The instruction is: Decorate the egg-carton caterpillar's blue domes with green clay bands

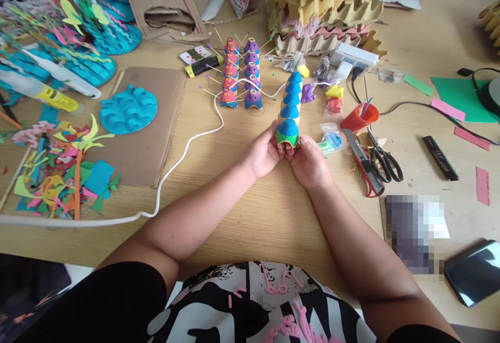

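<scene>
Strip (pixel 289 111): just above the centre of the frame, near end held, far end pointing to the top; whether the far end rests on the table (pixel 242 223) I cannot tell.
Left grip (pixel 264 154): pinching the near end from the left, thumb along its side.
Right grip (pixel 310 162): pinching the same end from the right; fingertips of both meet around its lower edge.
Handling: best kept light, low and even on both sides, I judge; a hard squeeze could buckle the shell or mark the coating.
Domes (pixel 289 125): blue, in a single row, with tan sides showing between them.
Green band (pixel 287 139): across the foot of the nearest dome, above a wavy edge.
Cable (pixel 191 142): white, curving from the left edge towards the strip's far half; better kept from snagging it.
Clay bag (pixel 330 143): just right of the right grip.
Red strip (pixel 229 83), purple strip (pixel 252 81): upper middle, bristling with thin sticks.
Scissors (pixel 385 161), cutter (pixel 364 163): right of centre, well apart from both grips.
</scene>
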`<state>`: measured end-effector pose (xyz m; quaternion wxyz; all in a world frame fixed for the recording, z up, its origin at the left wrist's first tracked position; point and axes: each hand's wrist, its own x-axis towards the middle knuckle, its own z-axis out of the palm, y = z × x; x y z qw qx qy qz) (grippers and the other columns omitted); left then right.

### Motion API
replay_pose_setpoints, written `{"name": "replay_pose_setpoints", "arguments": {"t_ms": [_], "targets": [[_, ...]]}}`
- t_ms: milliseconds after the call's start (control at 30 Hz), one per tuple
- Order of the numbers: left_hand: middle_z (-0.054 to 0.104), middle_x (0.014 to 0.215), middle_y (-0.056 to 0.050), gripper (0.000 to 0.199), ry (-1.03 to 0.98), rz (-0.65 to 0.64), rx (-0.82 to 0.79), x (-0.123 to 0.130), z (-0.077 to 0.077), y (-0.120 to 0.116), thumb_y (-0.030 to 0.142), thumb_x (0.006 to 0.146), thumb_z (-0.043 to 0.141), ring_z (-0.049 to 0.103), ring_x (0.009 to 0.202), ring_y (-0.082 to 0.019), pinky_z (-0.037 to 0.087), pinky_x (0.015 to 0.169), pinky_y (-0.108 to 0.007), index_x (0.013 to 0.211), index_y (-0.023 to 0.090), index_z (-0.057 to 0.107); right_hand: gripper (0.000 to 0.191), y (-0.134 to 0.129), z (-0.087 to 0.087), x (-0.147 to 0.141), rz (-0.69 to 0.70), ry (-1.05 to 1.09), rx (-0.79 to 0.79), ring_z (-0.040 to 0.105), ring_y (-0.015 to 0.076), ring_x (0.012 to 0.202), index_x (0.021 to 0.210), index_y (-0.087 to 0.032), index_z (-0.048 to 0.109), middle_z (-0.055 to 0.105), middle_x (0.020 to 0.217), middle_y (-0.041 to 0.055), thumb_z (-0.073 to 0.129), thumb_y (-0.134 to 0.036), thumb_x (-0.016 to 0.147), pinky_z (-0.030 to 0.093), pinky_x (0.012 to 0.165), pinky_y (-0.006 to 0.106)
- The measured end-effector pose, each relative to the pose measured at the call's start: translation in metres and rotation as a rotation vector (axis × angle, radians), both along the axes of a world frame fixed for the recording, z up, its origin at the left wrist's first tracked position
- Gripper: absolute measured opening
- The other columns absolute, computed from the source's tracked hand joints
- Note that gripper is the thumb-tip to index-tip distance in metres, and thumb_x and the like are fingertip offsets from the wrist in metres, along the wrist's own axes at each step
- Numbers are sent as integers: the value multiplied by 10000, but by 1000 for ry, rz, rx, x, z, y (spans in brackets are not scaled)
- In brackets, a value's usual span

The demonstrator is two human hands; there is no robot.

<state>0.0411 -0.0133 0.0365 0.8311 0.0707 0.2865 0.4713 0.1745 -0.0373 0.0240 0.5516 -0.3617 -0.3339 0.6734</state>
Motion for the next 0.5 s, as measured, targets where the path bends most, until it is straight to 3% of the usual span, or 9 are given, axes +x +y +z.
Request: {"name": "replay_pose_setpoints", "arguments": {"t_ms": [233,500], "targets": [[630,585,-7,537,-15,-30,-1,-1,-3,0,580,1046,628,616,545,-110,530,592,-237,706,168,683,460,-5,-3,-2,-12,-55,54,602,140,735,732,-250,696,649,722,-28,968,-619,713,508,729,308],[665,621,-3,521,-4,-17,16,-1,-4,0,596,1012,672,623,554,-107,523,610,-246,700,179,691,458,-5,-5,-3,-25,-68,67,596,154,733,748,-261,684,643,728,-32,986,-601,691,533,751,340]]}}
